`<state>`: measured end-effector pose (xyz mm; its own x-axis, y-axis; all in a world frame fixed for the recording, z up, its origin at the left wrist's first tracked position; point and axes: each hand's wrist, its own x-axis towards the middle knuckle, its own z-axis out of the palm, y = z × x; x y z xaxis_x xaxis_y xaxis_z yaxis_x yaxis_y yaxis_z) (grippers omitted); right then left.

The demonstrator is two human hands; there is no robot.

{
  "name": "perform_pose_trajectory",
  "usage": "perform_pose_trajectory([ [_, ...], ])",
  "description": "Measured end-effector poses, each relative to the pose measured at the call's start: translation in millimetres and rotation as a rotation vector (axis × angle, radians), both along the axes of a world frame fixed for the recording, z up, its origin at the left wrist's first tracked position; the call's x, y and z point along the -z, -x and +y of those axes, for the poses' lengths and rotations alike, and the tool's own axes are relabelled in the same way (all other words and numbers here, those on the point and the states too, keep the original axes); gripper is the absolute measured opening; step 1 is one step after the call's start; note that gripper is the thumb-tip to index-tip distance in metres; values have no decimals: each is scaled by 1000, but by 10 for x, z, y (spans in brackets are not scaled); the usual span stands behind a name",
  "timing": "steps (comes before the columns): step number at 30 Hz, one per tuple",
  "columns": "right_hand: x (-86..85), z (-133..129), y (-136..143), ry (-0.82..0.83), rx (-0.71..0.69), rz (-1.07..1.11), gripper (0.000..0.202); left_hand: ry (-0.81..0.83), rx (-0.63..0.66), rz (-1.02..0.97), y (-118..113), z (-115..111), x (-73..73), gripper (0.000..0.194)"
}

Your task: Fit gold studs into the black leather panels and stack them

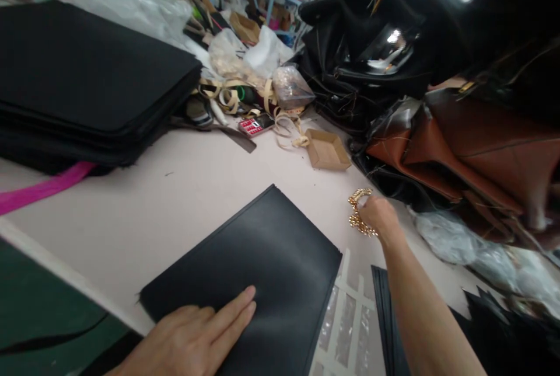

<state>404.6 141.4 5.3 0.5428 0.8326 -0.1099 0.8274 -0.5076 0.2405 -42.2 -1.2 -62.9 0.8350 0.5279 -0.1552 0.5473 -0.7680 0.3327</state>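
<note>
A flat black panel (271, 247) lies near the front of the pale table. My left hand (196, 329) rests on its lower left part, two fingers stretched out over the surface. Farther right, my right hand (378, 215) is at a gold chain (362, 227) on the table; its fingers are closed, and the fingertips are partly hidden by the hand. The chain curves beside the fingers, right of the black panel.
A thick stack of black sheets (87, 66) fills the upper left, a pink strip (52, 186) under it. A small cardboard box (327, 149) and clutter lie at the back. Black bags (350, 49) and brown bags (485, 148) crowd the right. Black strips (385, 312) lie near my right forearm.
</note>
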Motion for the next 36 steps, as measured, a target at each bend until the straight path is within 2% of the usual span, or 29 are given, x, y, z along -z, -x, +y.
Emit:
perform_pose_trajectory([
  [3, -19, 35, 19, -44, 54, -3, 30, 42, -23, -10, -37, 10, -298, 103],
  [5, -50, 18, 8, -81, 70, 14, 30, 51, -12, -20, -42, 17, -428, 89],
  [7, -95, -47, 16, -119, 54, 56, 28, 40, 15, -24, -35, 20, -486, 79],
  [10, -144, -279, 210, -177, -4, 162, 31, -10, 32, -45, -16, 22, -464, 76],
  [13, -129, -702, 741, -245, -117, 439, 39, -56, 84, -104, 5, 35, -403, 75],
  [15, -93, -1039, 1228, -291, -225, 817, 41, -79, 107, -145, 13, 47, -380, 74],
  [16, -76, -1195, 1476, -270, -254, 935, 38, -91, 106, -157, 15, 52, -375, 74],
  [18, -52, -1439, 1917, -209, -300, 1044, 29, -124, 94, -172, 16, 55, -375, 72],
  [20, -44, -1561, 2226, -159, -351, 1051, 21, -158, 87, -193, 15, 51, -377, 69],
  [24, -59, -1544, 2452, -109, -413, 982, 16, -198, 83, -234, 19, 39, -364, 65],
  [36, -161, -1373, 2562, 46, -407, 830, 16, -215, 75, -289, 35, 28, -322, 47],
])
